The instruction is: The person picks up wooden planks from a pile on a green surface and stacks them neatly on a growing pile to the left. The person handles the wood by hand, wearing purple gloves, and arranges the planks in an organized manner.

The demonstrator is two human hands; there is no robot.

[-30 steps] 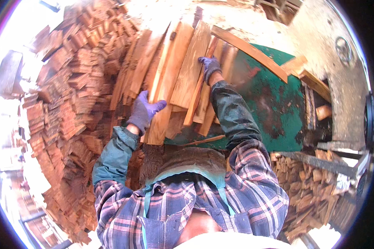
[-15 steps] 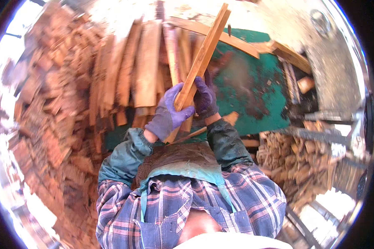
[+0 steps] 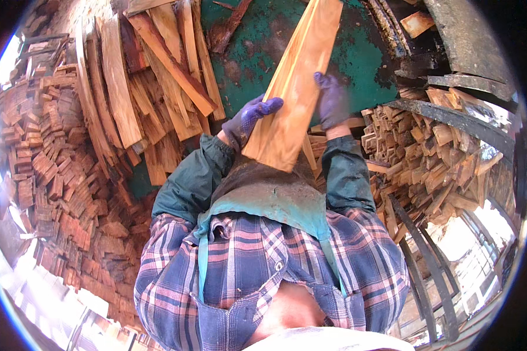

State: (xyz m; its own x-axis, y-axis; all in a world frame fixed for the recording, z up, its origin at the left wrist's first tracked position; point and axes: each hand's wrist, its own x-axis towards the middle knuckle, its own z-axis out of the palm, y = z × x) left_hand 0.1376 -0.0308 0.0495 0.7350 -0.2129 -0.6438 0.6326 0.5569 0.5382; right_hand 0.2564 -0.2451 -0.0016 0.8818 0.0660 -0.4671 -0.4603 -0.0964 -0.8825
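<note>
A long, pale split wooden board (image 3: 298, 88) slants up and away in front of my apron, its broad grained face turned up. My left hand (image 3: 249, 121), in a purple glove, grips its left edge near the close end, with the thumb across the top and the other fingers partly hidden. At the right edge my right hand (image 3: 332, 104), also gloved in purple, is closed against the board; it is blurred and the fingers beneath are hidden. Long wooden slats (image 3: 120, 82) lie side by side left of the hands.
Beyond the board spreads a green work surface (image 3: 363, 64) with dark stains and scraps of bark (image 3: 231, 29). Stacked split wood (image 3: 70, 181) fills the left side. Another woodpile (image 3: 430, 152) is on the right, beside a dark beam (image 3: 451, 120).
The board has turned from its narrow edge to its broad face and come closer to my body. My hands have moved apart to its two sides. The view has shifted.
</note>
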